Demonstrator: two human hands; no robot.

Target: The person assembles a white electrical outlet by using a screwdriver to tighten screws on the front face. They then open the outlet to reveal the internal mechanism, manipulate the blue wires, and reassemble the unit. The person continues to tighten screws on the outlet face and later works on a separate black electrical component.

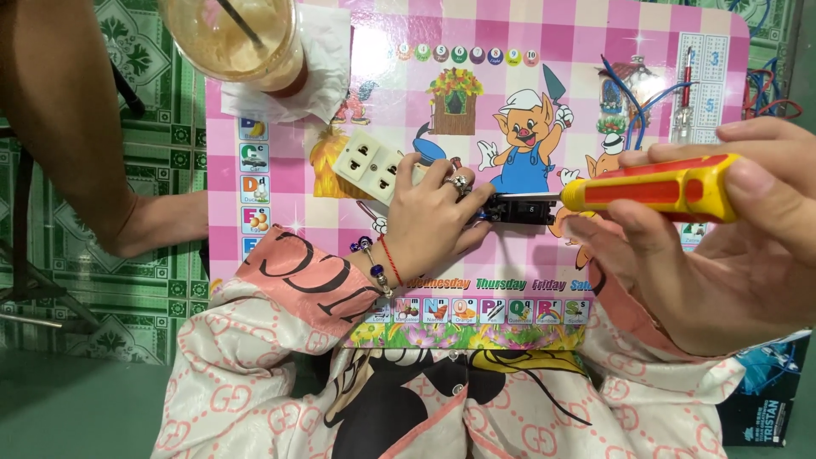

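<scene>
Right hand [722,246] grip wrapped round yellow-red screwdriver [650,189]; shaft horizontal, tip pointing left into small black part [520,209]. Left hand [429,223] grip pressed onto part's left end, pinning it to pink desk [595,59]. White socket plate [371,167] just beyond left hand.

The person wears a cream, glossy-looking top printed with pink interlocked-letter monograms, with salmon-pink cuffs and a black cartoon figure on the front. The left hand [433,217] carries a silver ring [460,182]; just below the ring, a thin red string and a beaded bracelet [378,265] circle the wrist.
</scene>
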